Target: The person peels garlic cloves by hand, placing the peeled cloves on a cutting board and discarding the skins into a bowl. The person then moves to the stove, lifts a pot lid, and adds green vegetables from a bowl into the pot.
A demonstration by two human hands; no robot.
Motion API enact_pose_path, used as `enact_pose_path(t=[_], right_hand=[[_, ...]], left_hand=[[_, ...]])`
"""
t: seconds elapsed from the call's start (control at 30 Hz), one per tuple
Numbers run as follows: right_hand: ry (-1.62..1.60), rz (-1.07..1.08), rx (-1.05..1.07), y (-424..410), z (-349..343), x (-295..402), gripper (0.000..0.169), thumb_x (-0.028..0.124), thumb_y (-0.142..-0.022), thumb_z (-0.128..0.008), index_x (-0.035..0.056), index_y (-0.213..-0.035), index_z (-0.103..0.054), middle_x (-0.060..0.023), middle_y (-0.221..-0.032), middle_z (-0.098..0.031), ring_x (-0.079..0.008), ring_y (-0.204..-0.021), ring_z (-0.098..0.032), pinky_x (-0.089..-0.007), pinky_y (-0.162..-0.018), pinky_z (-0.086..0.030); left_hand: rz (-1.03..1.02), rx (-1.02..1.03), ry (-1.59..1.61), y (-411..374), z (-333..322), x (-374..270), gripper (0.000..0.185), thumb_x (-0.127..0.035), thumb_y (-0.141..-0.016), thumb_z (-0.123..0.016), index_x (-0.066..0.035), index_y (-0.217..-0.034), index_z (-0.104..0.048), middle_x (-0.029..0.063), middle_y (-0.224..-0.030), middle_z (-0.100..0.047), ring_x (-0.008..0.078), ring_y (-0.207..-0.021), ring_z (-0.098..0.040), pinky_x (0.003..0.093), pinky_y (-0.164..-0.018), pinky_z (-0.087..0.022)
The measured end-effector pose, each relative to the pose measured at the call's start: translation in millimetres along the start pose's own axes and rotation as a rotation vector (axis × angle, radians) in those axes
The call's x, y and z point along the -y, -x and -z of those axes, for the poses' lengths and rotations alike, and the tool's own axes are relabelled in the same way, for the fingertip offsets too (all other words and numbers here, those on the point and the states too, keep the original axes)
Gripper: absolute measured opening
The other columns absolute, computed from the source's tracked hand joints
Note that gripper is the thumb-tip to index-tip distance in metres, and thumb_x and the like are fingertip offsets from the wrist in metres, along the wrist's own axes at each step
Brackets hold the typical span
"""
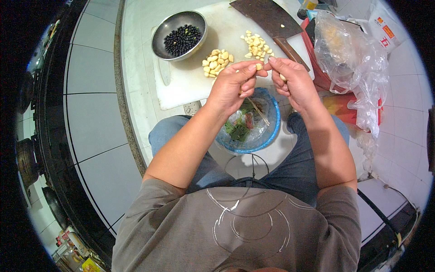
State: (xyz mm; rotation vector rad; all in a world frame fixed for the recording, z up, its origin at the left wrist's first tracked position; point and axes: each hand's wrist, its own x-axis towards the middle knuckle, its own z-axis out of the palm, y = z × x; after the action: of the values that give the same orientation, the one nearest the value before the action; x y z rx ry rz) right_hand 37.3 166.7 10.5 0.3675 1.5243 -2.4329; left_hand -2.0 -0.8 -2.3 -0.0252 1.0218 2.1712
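Both hands meet above the near edge of a white cutting board (183, 83). Between thumb and forefinger, my left hand (229, 85) pinches a pale garlic clove (259, 67). My right hand (295, 83) has its thumb and forefinger together right beside that clove; what lies at their tips is too small to tell. Another garlic clove (283, 77) sits under the curled fingers of my right hand. On the board, a pile of whole peeled cloves (217, 61) lies beyond my left hand. A pile of smaller garlic pieces (257, 45) is beyond my right.
A metal bowl (198, 44) of black beans (181, 40) stands on the board. A cleaver (263, 15) lies across its far right. Below my hands is a blue-rimmed, lined waste bin (277, 125) with leafy scraps. Plastic bags (360, 74) crowd the right side.
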Motion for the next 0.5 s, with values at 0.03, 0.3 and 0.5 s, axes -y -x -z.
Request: enact_pose_path(t=[0.03, 0.3, 0.5], right_hand=[[0.023, -0.004, -0.002, 0, -1, 0, 0.021, 0.024, -0.089, -0.056, 0.0033, -0.088, -0.059, 0.0034, -0.060, -0.050, -0.0002, -0.042, -0.032, -0.0158, -0.036, -0.021], [0.108, -0.001, 0.009, 3, -16, 3, 0.014, 0.018, -0.086, -0.062, 0.0048, -0.089, -0.056, 0.0022, -0.068, -0.054, -0.0002, -0.046, -0.037, -0.0152, -0.038, -0.024], [-0.120, 0.046, 0.048, 1, -8, -2, 0.013, 0.016, -0.088, -0.054, 0.0038, -0.084, -0.053, -0.0019, -0.071, -0.054, -0.0027, -0.046, -0.036, -0.0164, -0.038, -0.025]], left_hand=[[0.001, 0.007, -0.017, 0, 1, 1, 0.024, -0.013, -0.089, -0.054, 0.002, -0.108, -0.055, 0.0077, -0.086, -0.062, 0.0021, -0.047, -0.037, 0.0145, -0.039, -0.030], [0.032, -0.044, -0.074, -1, 6, 6, 0.019, -0.016, -0.090, -0.052, 0.001, -0.099, -0.055, 0.0045, -0.079, -0.059, 0.0018, -0.046, -0.035, 0.0144, -0.039, -0.029], [0.110, 0.023, 0.142, -2, 10, 7, 0.036, -0.032, -0.096, -0.038, 0.001, -0.107, -0.049, 0.0017, -0.072, -0.051, 0.0071, -0.049, -0.035, 0.0178, -0.040, -0.028]])
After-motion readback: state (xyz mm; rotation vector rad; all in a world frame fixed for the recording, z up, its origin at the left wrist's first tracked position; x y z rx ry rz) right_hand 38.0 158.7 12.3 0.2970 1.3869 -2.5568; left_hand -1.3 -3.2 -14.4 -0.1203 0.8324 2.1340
